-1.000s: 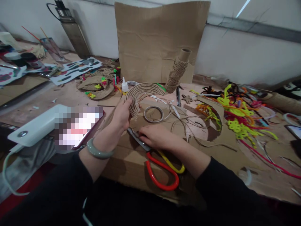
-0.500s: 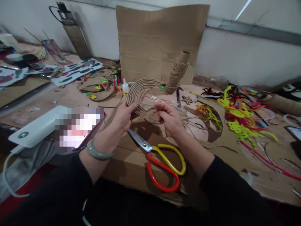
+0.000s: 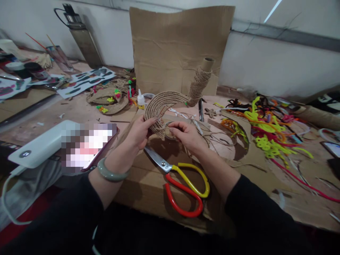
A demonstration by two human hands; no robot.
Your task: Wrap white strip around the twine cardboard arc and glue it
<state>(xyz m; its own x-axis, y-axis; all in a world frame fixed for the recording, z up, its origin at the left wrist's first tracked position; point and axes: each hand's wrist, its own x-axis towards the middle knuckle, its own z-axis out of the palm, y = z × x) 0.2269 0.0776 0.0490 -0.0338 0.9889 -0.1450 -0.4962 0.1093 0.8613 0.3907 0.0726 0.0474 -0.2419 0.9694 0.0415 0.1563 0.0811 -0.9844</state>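
Remote feed: I saw the left hand (image 3: 138, 133) gripping the twine arc (image 3: 156, 105) over the cardboard (image 3: 145, 179). Right hand (image 3: 188, 135) had fingers bent together beside the arc's lower end; I couldn't tell what they gripped. Scissors (image 3: 167, 166) lay nearer me, spool (image 3: 199, 84) beyond.

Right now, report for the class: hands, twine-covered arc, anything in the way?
Left hand gripping twine-covered arc. Right hand near its lower end, grip unclear. Possible obstacle: scissors, lying just nearer the body.
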